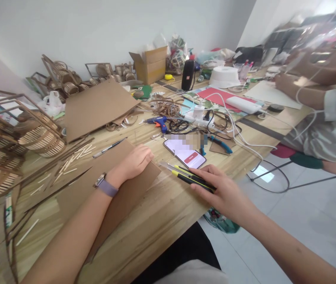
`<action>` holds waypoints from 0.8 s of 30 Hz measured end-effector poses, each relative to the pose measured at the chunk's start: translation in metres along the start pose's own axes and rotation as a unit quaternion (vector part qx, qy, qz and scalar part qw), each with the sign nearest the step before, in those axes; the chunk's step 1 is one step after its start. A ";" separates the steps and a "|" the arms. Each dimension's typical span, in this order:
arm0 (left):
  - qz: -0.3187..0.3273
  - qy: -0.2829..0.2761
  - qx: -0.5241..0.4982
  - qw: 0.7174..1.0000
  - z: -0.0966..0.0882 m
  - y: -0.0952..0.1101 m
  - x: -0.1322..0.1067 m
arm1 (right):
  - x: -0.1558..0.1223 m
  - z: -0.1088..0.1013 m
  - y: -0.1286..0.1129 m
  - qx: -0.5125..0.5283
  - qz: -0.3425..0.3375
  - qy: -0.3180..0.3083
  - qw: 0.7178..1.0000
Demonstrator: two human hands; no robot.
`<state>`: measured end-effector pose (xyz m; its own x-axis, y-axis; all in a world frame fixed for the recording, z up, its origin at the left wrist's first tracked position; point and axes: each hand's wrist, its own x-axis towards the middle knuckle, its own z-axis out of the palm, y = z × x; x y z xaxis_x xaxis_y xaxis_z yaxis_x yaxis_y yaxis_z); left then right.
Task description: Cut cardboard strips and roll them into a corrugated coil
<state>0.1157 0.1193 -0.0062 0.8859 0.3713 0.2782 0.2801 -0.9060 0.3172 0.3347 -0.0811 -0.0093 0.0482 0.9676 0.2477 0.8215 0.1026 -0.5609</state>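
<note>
My left hand (136, 161) rests at the right end of a brown cardboard sheet (126, 197), its fingers curled closed at the edge. A watch with a purple strap (107, 188) is on that wrist. In my right hand (225, 193) is a black and yellow utility knife (187, 176), gripped between thumb and fingers. Its blade is out and points left, just beyond the cardboard's edge. Directly past the knife lies a phone (185, 153) with its screen lit. A pen (110, 148) lies along the far side of the cardboard.
Beyond the phone are a blue glue gun (158, 123), a power strip (199, 119) with tangled cables, and blue-handled pliers (221, 145). Small woven baskets (42, 140) and thin strips crowd the left. Another cardboard piece (99, 106) lies behind. A co-worker's arm (304, 88) reaches in from the right.
</note>
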 end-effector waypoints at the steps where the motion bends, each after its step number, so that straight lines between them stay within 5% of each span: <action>1: -0.001 0.000 0.001 1.000 0.000 0.000 0.000 | 0.000 0.000 -0.001 0.009 0.002 -0.009 1.000; 24: -0.003 -0.003 0.006 1.000 0.000 -0.001 0.003 | -0.006 0.003 -0.007 0.043 0.050 -0.031 0.997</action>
<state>0.1178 0.1209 -0.0053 0.8863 0.3751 0.2716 0.2890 -0.9063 0.3084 0.3269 -0.0871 -0.0094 0.0899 0.9860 0.1405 0.7627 0.0225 -0.6464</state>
